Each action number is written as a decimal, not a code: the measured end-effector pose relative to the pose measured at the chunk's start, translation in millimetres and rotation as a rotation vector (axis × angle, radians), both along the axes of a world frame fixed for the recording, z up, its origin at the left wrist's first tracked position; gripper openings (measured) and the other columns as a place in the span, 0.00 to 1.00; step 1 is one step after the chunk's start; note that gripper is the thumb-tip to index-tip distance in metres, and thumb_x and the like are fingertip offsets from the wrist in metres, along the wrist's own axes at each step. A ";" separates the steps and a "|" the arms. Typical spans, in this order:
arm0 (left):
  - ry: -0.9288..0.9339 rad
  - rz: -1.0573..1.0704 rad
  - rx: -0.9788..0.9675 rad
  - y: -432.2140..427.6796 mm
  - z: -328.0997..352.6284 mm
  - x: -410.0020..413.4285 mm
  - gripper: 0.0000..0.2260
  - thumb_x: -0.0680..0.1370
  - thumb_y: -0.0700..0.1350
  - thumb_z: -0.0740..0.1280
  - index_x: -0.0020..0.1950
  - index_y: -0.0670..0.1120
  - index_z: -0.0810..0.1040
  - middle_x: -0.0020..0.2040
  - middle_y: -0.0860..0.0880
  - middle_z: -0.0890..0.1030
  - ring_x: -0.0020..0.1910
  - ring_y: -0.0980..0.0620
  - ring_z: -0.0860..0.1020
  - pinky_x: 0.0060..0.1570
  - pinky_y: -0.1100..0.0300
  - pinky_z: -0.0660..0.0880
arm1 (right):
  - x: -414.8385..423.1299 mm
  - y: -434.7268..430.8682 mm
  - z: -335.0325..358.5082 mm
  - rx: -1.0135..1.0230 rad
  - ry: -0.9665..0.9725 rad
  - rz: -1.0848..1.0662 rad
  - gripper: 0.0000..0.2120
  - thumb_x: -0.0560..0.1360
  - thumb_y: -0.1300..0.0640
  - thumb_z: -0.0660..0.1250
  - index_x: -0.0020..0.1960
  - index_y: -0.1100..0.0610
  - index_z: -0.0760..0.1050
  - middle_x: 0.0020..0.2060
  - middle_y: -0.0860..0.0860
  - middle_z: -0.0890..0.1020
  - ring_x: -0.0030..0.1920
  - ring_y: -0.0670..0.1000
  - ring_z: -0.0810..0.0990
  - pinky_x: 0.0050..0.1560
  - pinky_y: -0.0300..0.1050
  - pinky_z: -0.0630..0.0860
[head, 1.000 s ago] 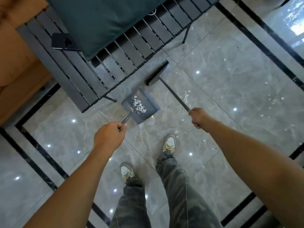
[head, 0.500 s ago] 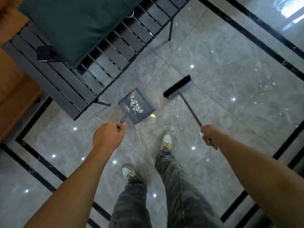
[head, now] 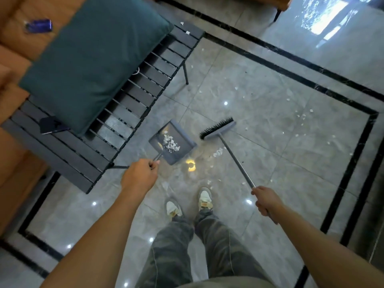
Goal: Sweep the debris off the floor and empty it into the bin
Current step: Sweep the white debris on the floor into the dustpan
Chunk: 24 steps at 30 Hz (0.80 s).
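With a small heap of debris (head: 170,143) already in the dustpan (head: 173,142) gripped by the left hand (head: 139,177), the right hand (head: 264,201) grips the broom (head: 218,130), scattered scraps (head: 218,152) remaining on the floor (head: 259,113) and no bin in view.

Dustpan handle (head: 157,157): thin grey metal rod is vanishing inside left hand (head: 139,176).
Broom pole (head: 236,161): long grey metal shaft is passing unseen through right hand (head: 265,201).
Orange sofa (head: 12,59): small blue object (head: 39,25) is blurring beyond recognition.

Dustpan (head: 174,143) left, broom (head: 218,129) right
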State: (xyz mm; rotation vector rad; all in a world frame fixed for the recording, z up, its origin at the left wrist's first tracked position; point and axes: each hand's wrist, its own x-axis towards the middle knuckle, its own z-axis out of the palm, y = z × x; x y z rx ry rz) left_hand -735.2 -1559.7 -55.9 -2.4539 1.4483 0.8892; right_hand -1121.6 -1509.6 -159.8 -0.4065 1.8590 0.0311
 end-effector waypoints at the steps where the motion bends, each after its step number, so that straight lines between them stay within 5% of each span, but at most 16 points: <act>1: 0.002 -0.016 -0.010 -7.4 1.8 -2.3 0.20 0.84 0.57 0.62 0.34 0.50 0.73 0.37 0.45 0.79 0.45 0.39 0.82 0.40 0.53 0.74 | 2.3 -6.0 -0.2 -0.013 -0.009 -0.040 0.10 0.82 0.60 0.59 0.53 0.63 0.77 0.23 0.54 0.67 0.17 0.48 0.62 0.23 0.34 0.58; 4: -0.003 -0.060 -0.023 -31.1 6.9 -8.4 0.19 0.84 0.58 0.61 0.41 0.49 0.80 0.35 0.48 0.78 0.39 0.42 0.78 0.37 0.55 0.72 | 9.7 -28.5 4.0 -0.047 -0.050 -0.153 0.08 0.81 0.60 0.59 0.50 0.60 0.76 0.19 0.52 0.65 0.17 0.47 0.61 0.23 0.32 0.57; 9: 0.024 -0.056 -0.039 -67.3 10.2 -10.5 0.20 0.84 0.59 0.61 0.38 0.49 0.77 0.33 0.50 0.77 0.35 0.45 0.77 0.32 0.57 0.68 | 21.8 -67.8 18.3 -0.074 -0.071 -0.213 0.07 0.80 0.62 0.57 0.49 0.59 0.74 0.22 0.52 0.64 0.18 0.46 0.59 0.22 0.32 0.56; 18: 0.086 -0.139 -0.006 -138.1 -14.6 10.8 0.22 0.84 0.58 0.62 0.34 0.47 0.74 0.32 0.50 0.79 0.32 0.49 0.77 0.32 0.56 0.71 | 58.7 -178.6 12.0 -0.103 -0.006 0.011 0.10 0.81 0.59 0.58 0.55 0.62 0.77 0.29 0.54 0.68 0.22 0.49 0.63 0.24 0.37 0.58; 24: 0.110 -0.183 0.084 -175.1 -35.8 55.3 0.23 0.83 0.56 0.63 0.32 0.46 0.71 0.28 0.51 0.74 0.30 0.47 0.74 0.29 0.57 0.64 | 133.9 -272.1 -8.7 -0.082 -0.038 0.242 0.11 0.82 0.57 0.59 0.54 0.62 0.77 0.31 0.56 0.72 0.24 0.51 0.68 0.23 0.40 0.64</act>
